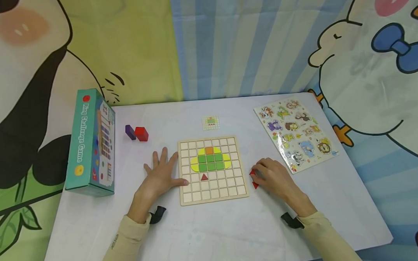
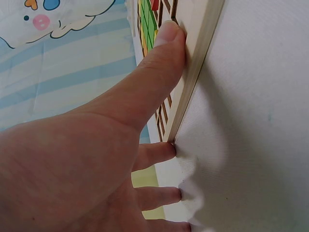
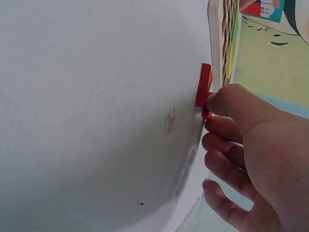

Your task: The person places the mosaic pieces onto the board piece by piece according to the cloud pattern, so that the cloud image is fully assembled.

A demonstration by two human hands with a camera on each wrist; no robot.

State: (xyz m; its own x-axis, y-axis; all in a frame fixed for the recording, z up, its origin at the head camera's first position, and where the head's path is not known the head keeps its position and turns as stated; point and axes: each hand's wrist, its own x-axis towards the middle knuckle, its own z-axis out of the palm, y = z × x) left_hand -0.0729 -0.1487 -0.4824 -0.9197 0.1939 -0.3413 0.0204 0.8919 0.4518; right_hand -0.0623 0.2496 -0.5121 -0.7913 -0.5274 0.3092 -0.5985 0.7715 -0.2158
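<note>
A wooden grid board (image 1: 215, 201) lies on the table, with green squares (image 1: 210, 161), yellow rounded pieces (image 1: 194, 164) and an orange square (image 1: 209, 150) grouped on it. Below them on the board is a red triangle (image 1: 204, 177). My left hand (image 1: 160, 179) rests at the board's left side, fingers spread on the table, thumb (image 2: 166, 43) over the rim. Right of the board, my right hand (image 1: 276, 182) pinches a red triangle piece (image 3: 207, 114) between thumb and index finger, down at the table. Another red triangle piece (image 1: 255, 185) lies right beside it.
A small pattern card (image 1: 211, 122) lies behind the board. At the left stand a green game box (image 1: 90, 147), a purple block (image 1: 130, 132) and a red block (image 1: 141, 134). An animal picture board (image 1: 296, 132) lies at the right, close to my right hand.
</note>
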